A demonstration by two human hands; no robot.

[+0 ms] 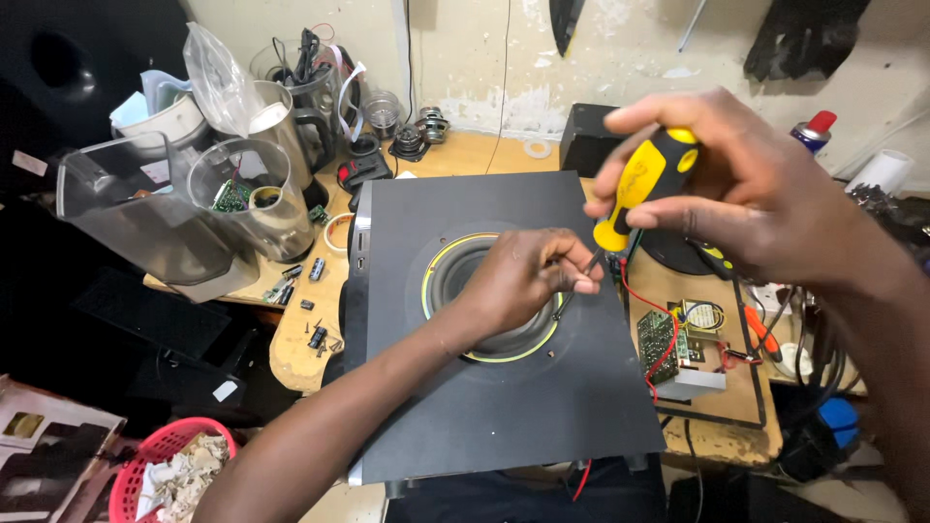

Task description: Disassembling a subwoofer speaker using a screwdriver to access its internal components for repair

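Closest to me, a grey speaker box (504, 397) lies flat on the wooden bench (300, 349), its round driver (465, 281) with a yellow ring facing up. My left hand (528, 281) rests on that driver, fingers curled in and pinching the thin dark shaft (579, 276) of the screwdriver near its tip, down at the ring's right edge. Above it, my right hand (731, 189) is wrapped tight around the yellow and black screwdriver handle (644, 184), thumb along the side, tool tilted down to the left.

Just right of the box sits a green circuit board (668, 344) with red wires, and an orange-handled tool (760, 334) lies beyond it. To the left stand clear plastic jugs (242, 194), with small loose parts scattered at the bench edge. A pink basket (155, 475) of scraps sits low on the left. Farther back, near the wall, are small speaker drivers (421, 131) and a spray can with a red cap (812, 131).
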